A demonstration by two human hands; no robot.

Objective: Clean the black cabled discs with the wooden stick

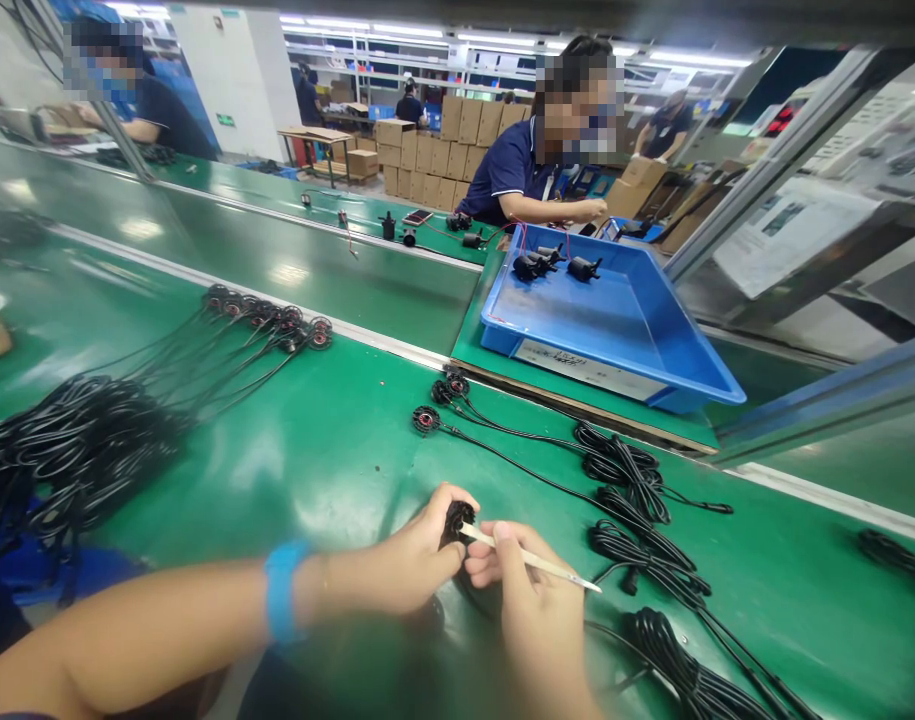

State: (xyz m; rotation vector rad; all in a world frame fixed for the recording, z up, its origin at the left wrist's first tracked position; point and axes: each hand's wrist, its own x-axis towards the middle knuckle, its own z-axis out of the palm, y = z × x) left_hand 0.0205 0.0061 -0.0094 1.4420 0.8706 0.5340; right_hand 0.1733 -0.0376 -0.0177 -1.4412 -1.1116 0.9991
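Though slim, a pointy stick (pixel 551 568) in the right-hand grip (pixel 528 585), a round black part (pixel 458 517) in the left-hand grip (pixel 416 560).

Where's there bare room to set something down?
Green bench lies bare between the cable heap and the left hand, and between the coils and the far-right cable. Blue tray: bare along its right side. Crowded: the heap, and the coils beside the right hand.

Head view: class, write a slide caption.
Left hand holds a black part; right hand holds a pale stick to it.
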